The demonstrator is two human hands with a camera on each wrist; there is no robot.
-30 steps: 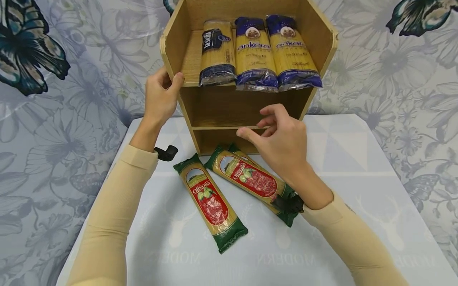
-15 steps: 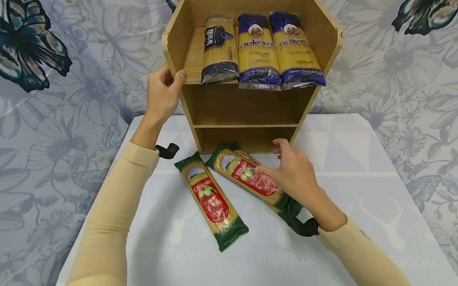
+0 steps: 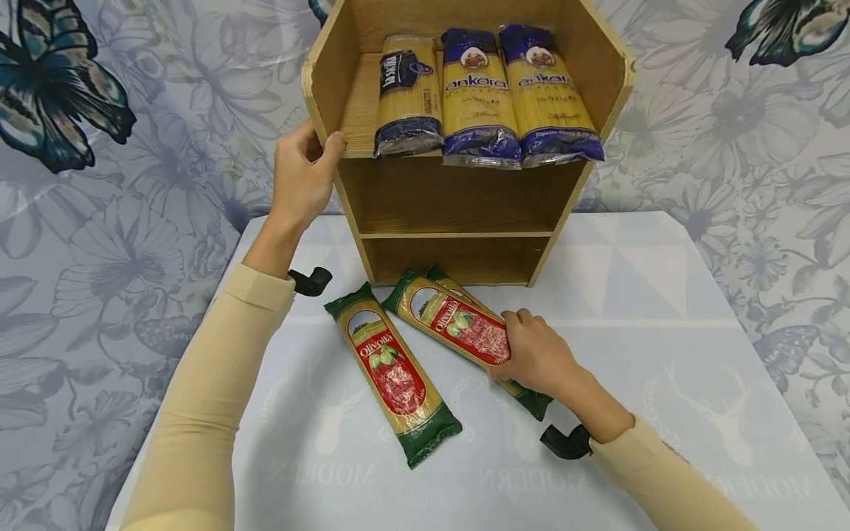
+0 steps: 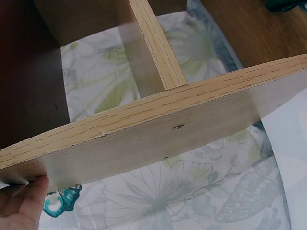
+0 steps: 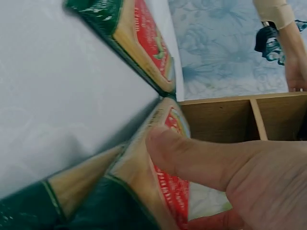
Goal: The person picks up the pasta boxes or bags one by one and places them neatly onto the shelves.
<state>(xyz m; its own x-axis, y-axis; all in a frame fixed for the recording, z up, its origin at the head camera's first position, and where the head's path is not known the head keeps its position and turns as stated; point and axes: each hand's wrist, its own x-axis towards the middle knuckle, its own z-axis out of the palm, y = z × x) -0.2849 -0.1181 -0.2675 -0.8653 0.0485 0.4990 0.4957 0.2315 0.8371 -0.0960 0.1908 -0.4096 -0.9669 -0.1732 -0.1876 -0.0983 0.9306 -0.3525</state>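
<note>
My left hand (image 3: 302,177) grips the left side panel of a wooden shelf unit (image 3: 458,236), thumb on its front edge. The left wrist view shows those fingers at the panel's outer face. On the table my right hand (image 3: 541,354) holds an Olivoila spaghetti packet (image 3: 458,324) near its lower end, the thumb on one long side. A second green-ended packet (image 5: 86,175) lies partly hidden beneath it. To the left, another Olivoila packet (image 3: 392,372) lies slanted, apart from both hands.
On the unit's upper shelf lie a La Sicilia-like packet (image 3: 408,96) and two Ankara spaghetti packets (image 3: 481,103), (image 3: 554,103). Both lower compartments stand behind the green packets. A patterned white cloth (image 3: 319,472) covers the table; flowered wall covering is behind.
My right hand has come down from in front of the middle compartment, over the table, and taken hold of the upper green-ended spaghetti packet. My left hand keeps its grip on the shelf unit.
</note>
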